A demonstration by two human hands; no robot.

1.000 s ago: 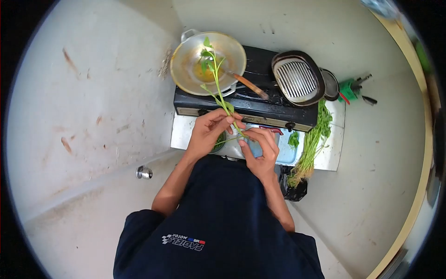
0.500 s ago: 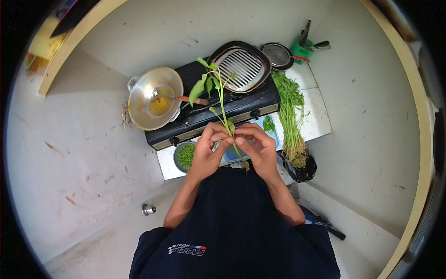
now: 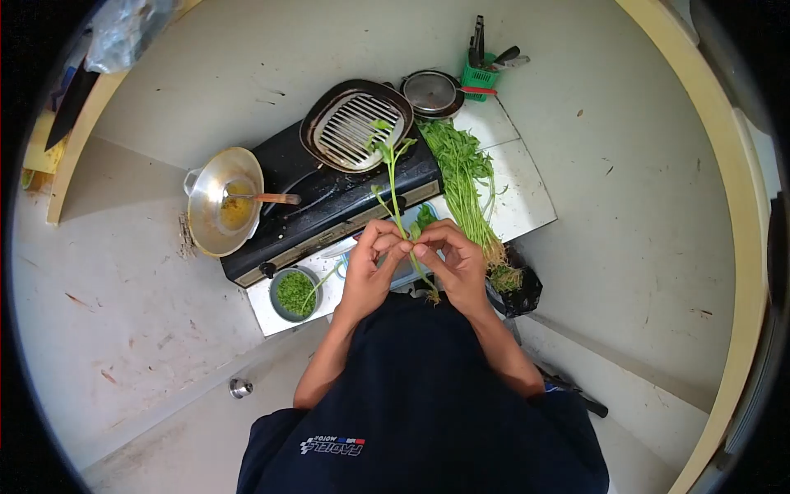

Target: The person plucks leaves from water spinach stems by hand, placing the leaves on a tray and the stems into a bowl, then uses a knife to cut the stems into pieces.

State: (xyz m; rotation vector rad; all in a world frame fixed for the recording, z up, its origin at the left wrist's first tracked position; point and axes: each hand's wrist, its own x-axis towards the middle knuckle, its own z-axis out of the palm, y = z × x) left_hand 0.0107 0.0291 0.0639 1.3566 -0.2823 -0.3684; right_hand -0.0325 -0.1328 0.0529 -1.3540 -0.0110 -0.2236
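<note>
And here come the hands, level now! A second ago the right hand [image 3: 457, 267] works lower than the left hand [image 3: 369, 272]; now they meet fingertip to fingertip, both pinching one green stem [image 3: 395, 193] in front of the stove [image 3: 337, 206]. Its leafy top, seen over the wok [image 3: 202, 214] a second ago, now shows against the grill pan [image 3: 350, 123] on the stove's right half, and its rooted end dangles clear below the fingers. The whole view swings, too: the bowl [image 3: 274, 296] of chopped greens [image 3: 295, 294], mostly hidden then, sits in plain sight before the stove's left end, while the leafy bundle [image 3: 469, 189] lies alongside the stove's right end.
</note>
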